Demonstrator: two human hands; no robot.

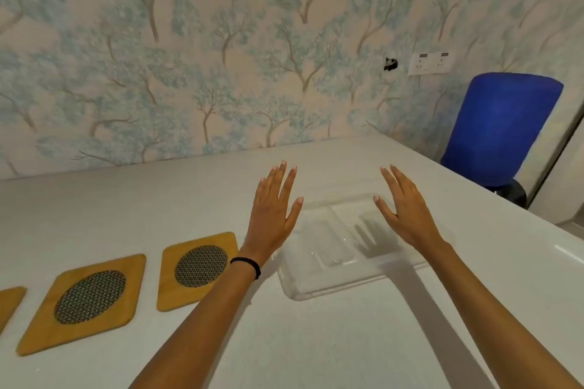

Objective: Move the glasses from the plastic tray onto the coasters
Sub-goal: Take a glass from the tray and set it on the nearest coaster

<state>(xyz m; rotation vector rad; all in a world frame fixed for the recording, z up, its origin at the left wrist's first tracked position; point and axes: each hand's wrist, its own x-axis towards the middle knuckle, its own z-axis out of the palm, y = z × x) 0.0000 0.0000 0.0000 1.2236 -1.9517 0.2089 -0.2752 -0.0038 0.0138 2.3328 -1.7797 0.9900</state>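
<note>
Clear plastic tray (pixel 316 289) sits under my spread, empty right hand (pixel 407 215); coasters (pixel 197 268) lie left, nearer my flat-open left hand (pixel 273 213). No glasses visible.

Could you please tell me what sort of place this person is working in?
Probably a room in a home or small office: tree-patterned wallpaper covers the wall, a white table stands against it, a wall socket sits beside a blue chair, and wooden coasters lie by a clear plastic tray.

Clear tray (pixel 328 286) right of 3 wooden coasters (pixel 198 269).
</note>
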